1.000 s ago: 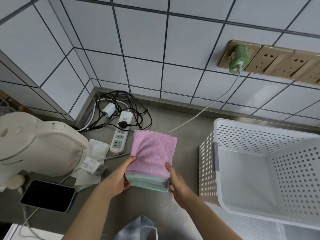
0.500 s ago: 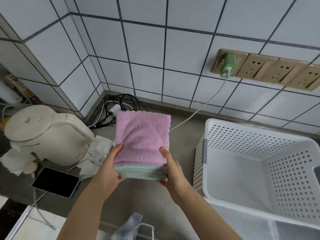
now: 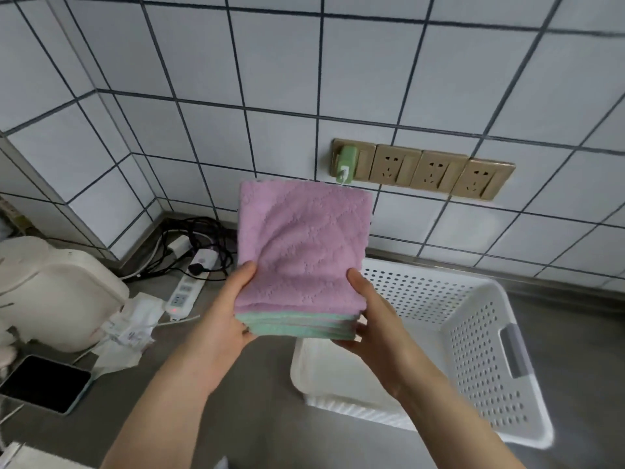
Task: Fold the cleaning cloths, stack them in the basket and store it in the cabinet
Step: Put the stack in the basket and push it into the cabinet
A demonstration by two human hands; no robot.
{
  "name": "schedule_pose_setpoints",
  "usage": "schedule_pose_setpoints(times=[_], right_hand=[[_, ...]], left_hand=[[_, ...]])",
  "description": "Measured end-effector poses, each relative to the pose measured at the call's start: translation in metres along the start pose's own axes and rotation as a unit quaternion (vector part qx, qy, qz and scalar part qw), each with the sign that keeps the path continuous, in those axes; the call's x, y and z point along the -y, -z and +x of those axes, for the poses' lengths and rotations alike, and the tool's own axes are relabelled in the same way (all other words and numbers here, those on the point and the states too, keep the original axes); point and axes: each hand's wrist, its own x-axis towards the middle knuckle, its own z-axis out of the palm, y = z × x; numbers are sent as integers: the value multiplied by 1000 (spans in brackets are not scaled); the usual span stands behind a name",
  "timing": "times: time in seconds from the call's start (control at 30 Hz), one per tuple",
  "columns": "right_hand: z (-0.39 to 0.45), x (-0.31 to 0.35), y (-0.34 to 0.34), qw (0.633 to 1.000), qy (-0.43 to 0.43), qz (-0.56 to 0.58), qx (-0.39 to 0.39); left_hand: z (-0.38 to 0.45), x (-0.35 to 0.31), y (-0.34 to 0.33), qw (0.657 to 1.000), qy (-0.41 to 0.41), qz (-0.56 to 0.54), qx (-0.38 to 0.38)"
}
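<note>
A stack of folded cloths (image 3: 301,252), pink on top with green layers below, is held in the air above the grey counter. My left hand (image 3: 230,319) grips its left side, thumb on top. My right hand (image 3: 368,319) grips its right side the same way. The stack hangs over the left rim of the white perforated basket (image 3: 473,333), which stands on the counter to the right with nothing visible inside. The stack hides the basket's near left corner.
A cream kettle (image 3: 50,292) stands at the left with papers (image 3: 132,330) and a dark phone (image 3: 44,384) beside it. A power strip (image 3: 184,294) and tangled black cables (image 3: 192,242) lie in the corner. Wall sockets (image 3: 422,172) with a green charger (image 3: 346,164) are on the tiles.
Both hands have lifted the cloth stack off the counter and carried it up and right, from beside the basket to over its left rim.
</note>
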Motion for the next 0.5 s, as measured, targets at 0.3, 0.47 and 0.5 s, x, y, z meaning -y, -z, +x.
schedule_pose_setpoints(times=[0.3,0.47,0.5], right_hand=[[-14,3,130,996,-74,-45,-9],[18,-19,158,981,-177,-67,49],[26,-24,162,977,-193,-65,63]], left_hand=[[32,64,-91,986,128,100,26],[55,87,-98,966,204,158,31],[61,91,-101,962,213,169,21]])
